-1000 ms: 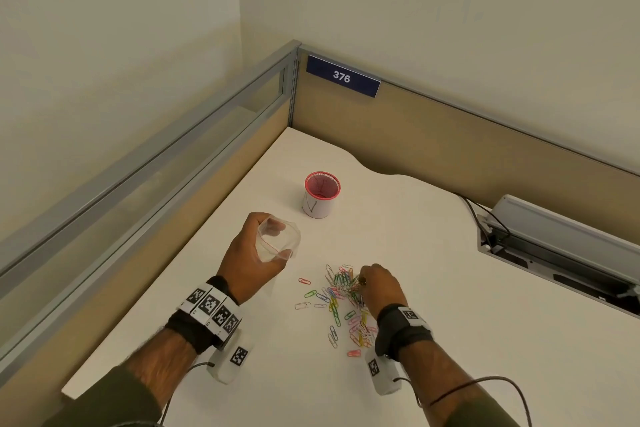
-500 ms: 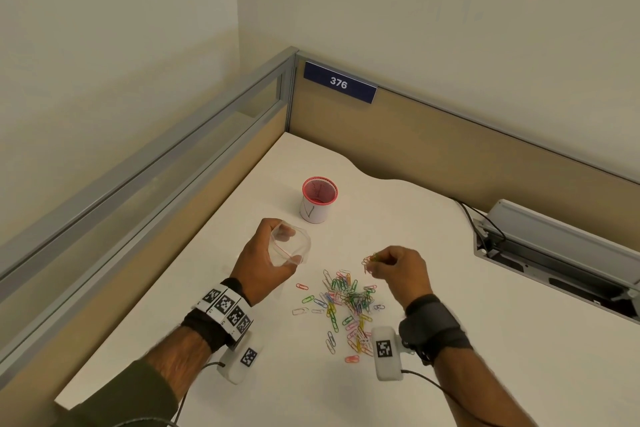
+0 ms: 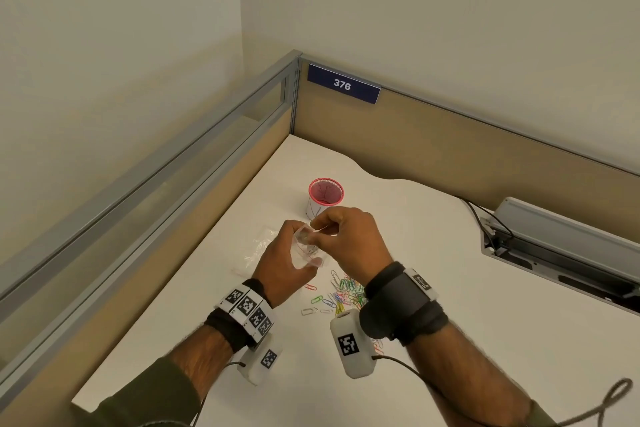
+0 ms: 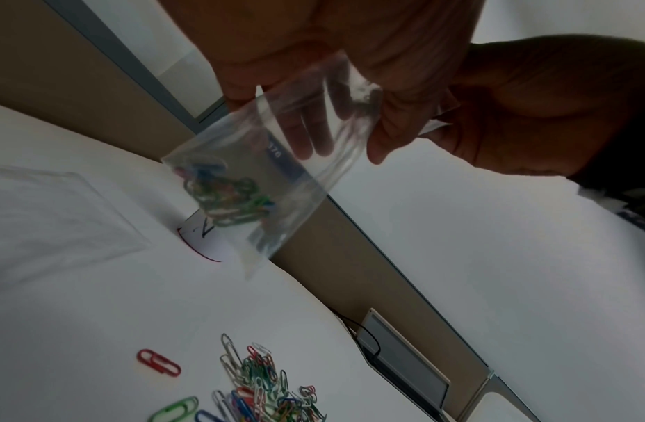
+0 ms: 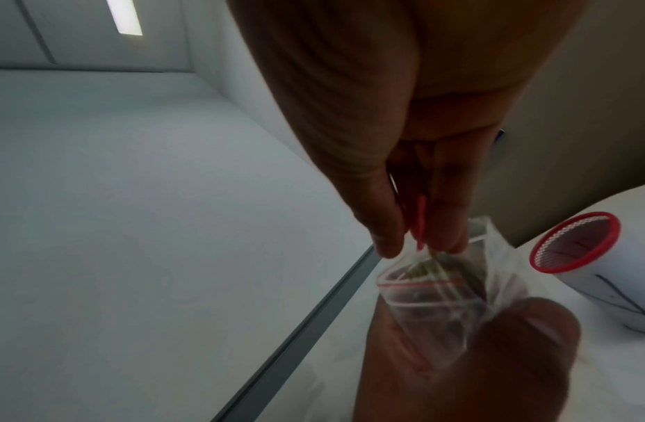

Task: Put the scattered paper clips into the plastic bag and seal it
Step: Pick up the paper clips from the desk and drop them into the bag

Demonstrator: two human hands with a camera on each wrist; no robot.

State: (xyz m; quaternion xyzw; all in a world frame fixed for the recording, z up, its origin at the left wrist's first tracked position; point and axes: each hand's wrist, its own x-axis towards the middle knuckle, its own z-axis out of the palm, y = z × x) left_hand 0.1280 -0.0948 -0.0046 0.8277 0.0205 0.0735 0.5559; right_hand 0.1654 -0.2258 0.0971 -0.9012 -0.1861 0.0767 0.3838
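Observation:
My left hand (image 3: 284, 258) holds a small clear zip bag (image 3: 309, 251) upright above the table, mouth open and facing up. Several coloured paper clips (image 4: 227, 197) lie in the bag's bottom (image 4: 277, 177). My right hand (image 3: 325, 229) is directly over the bag mouth (image 5: 433, 285), thumb and fingers pinching paper clips, a red clip (image 5: 421, 222) showing between them. The loose pile of coloured paper clips (image 3: 344, 291) lies on the white table below my right wrist, with a few strays (image 4: 158, 365) to its left.
A white cup with a red rim (image 3: 325, 198) stands just behind my hands. A second clear plastic bag (image 3: 259, 248) lies flat on the table to the left. Low partition walls (image 3: 450, 156) close the far and left sides; a cable tray (image 3: 554, 246) sits at the right.
My right hand picked clips from the pile, lifted them and moved left to the bag mouth. My left hand kept hold of the bag and came in a little to meet it.

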